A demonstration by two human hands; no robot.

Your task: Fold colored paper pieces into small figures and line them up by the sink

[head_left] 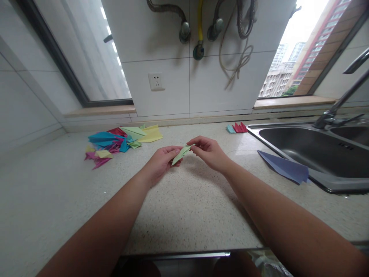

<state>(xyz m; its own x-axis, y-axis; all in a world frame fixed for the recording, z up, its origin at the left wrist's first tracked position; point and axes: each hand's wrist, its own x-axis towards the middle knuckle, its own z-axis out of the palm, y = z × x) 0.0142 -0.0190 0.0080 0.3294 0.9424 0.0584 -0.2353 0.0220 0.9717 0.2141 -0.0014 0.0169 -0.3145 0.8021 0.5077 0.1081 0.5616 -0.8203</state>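
A small folded piece of light green paper [181, 154] is held above the speckled countertop, slanting up to the right. My left hand [165, 161] pinches its lower left part between thumb and fingers. At the upper right end, the thumb and fingertips of my right hand [208, 152] close on the paper. Some of the left fingers are hidden behind the sheet. Its exact folded shape is too small to make out.
Left lies a pile of colourful folded papers [107, 139]. A blue-violet folded paper [284, 166] rests beside the steel sink [288, 144], under a faucet [331, 115]. Small red and light blue folded papers [240, 127] lie near the wall. The counter's front edge [184, 254] is close to me.
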